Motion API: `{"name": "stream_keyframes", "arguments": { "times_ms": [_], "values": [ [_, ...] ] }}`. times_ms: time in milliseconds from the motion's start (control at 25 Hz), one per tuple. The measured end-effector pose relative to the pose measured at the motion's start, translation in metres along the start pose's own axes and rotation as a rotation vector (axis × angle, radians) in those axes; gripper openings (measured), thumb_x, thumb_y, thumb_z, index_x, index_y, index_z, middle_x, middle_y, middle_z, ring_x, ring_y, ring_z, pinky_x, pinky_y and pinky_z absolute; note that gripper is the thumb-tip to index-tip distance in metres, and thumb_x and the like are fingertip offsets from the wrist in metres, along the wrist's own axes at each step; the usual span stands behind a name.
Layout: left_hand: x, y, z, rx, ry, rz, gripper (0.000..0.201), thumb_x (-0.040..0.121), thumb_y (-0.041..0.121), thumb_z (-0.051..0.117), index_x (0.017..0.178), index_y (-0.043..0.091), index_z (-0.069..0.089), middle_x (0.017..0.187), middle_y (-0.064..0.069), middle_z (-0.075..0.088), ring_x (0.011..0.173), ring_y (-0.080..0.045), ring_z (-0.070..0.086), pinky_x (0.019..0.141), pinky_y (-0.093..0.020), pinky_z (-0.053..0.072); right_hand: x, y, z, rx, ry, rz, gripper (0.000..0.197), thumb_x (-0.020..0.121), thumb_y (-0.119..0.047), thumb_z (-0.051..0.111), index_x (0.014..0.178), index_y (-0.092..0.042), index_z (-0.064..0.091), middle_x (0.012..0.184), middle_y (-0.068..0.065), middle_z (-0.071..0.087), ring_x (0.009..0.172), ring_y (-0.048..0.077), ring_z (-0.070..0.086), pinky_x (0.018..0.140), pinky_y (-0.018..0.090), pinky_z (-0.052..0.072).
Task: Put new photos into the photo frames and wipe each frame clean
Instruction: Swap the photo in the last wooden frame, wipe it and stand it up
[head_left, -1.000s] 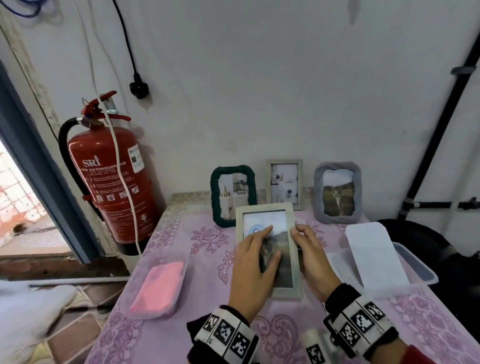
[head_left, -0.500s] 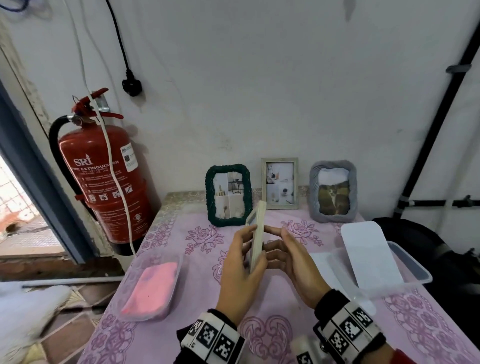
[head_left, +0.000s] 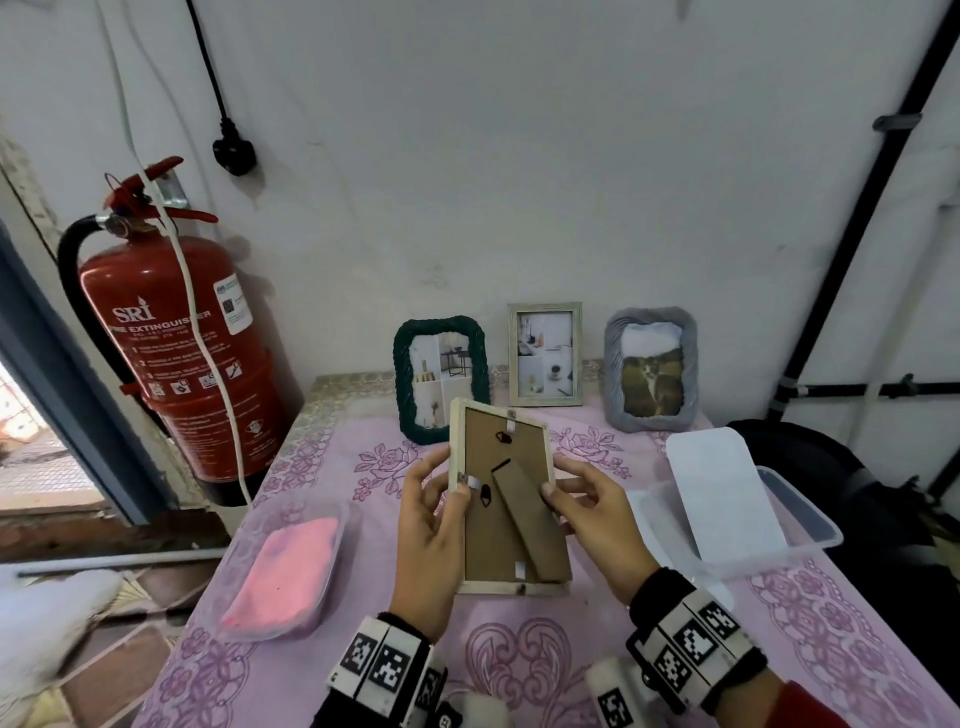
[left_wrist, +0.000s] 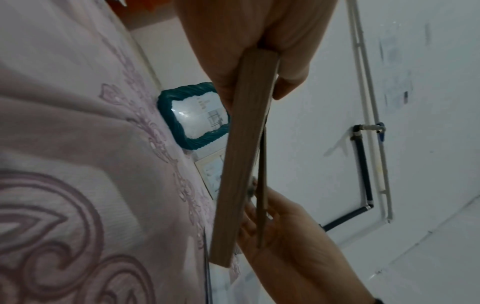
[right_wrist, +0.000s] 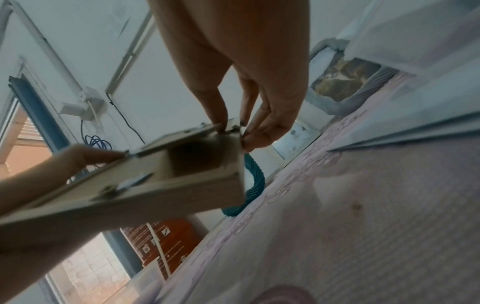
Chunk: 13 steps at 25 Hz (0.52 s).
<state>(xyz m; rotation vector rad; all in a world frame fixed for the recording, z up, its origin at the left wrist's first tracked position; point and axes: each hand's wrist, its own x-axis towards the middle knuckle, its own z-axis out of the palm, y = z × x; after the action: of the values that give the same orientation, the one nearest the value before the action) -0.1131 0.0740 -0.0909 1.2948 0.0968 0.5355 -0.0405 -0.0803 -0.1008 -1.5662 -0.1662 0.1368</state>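
I hold a pale wooden photo frame (head_left: 506, 499) above the table, its brown cardboard back and folded stand facing me. My left hand (head_left: 436, 506) grips its left edge, thumb on a metal tab. My right hand (head_left: 582, 499) pinches the right edge. In the left wrist view the frame (left_wrist: 241, 164) shows edge-on between thumb and fingers. In the right wrist view the frame (right_wrist: 166, 174) is pinched at its corner. Its picture side is hidden. Three more frames lean on the wall: a green one (head_left: 441, 379), a light wooden one (head_left: 544, 354), a grey one (head_left: 650, 369).
A clear tub with pink cloth (head_left: 283, 571) sits at front left on the pink floral tablecloth (head_left: 519, 670). A clear tray (head_left: 800, 525) with white paper (head_left: 722, 499) lies at right. A red fire extinguisher (head_left: 182, 353) stands left of the table.
The frame lay face up under both hands, was lifted and turned on edge, and now shows its back to me.
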Motion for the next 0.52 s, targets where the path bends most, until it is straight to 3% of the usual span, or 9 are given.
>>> {"name": "stream_keyframes", "arguments": {
  "times_ms": [160,280,400,520],
  "values": [
    [0.003,-0.011,-0.014,0.172,0.035,-0.078,0.025,0.091,0.008,0.054,0.115,0.017,0.055,0.089,-0.001,0.064,0.076,-0.007,0.063,0.063,-0.02,0.055,0.003,0.007,-0.011,-0.02,-0.006,0.01,0.035,0.089,-0.003,0.058,0.122,-0.012,0.06,0.101,0.021,0.064,0.084,0.026,0.062,0.065,0.032,0.053],
    [0.005,-0.02,-0.024,0.326,0.005,-0.167,0.024,0.09,0.007,0.056,0.113,0.012,0.059,0.081,-0.001,0.063,0.075,-0.007,0.06,0.071,-0.023,0.053,0.005,0.014,-0.015,-0.111,-0.005,0.025,0.031,0.089,0.0,0.057,0.118,-0.009,0.061,0.085,0.009,0.064,0.067,0.014,0.063,0.055,0.025,0.052],
    [0.006,-0.024,-0.031,0.358,-0.009,-0.251,0.013,0.088,0.009,0.059,0.096,0.018,0.063,0.072,0.004,0.064,0.063,-0.001,0.062,0.057,-0.017,0.052,0.009,0.022,-0.015,-0.168,-0.028,0.072,0.03,0.087,0.002,0.058,0.115,-0.008,0.063,0.071,-0.003,0.061,0.052,0.005,0.058,0.046,0.019,0.049],
    [0.011,-0.03,-0.035,0.426,-0.004,-0.337,0.006,0.087,0.01,0.06,0.09,0.015,0.063,0.072,0.0,0.063,0.065,-0.014,0.062,0.062,-0.027,0.054,0.012,0.025,-0.014,-0.242,-0.053,0.103,0.032,0.084,0.003,0.06,0.113,-0.009,0.064,0.066,-0.002,0.061,0.042,0.0,0.056,0.041,0.015,0.044]
  ]
}}
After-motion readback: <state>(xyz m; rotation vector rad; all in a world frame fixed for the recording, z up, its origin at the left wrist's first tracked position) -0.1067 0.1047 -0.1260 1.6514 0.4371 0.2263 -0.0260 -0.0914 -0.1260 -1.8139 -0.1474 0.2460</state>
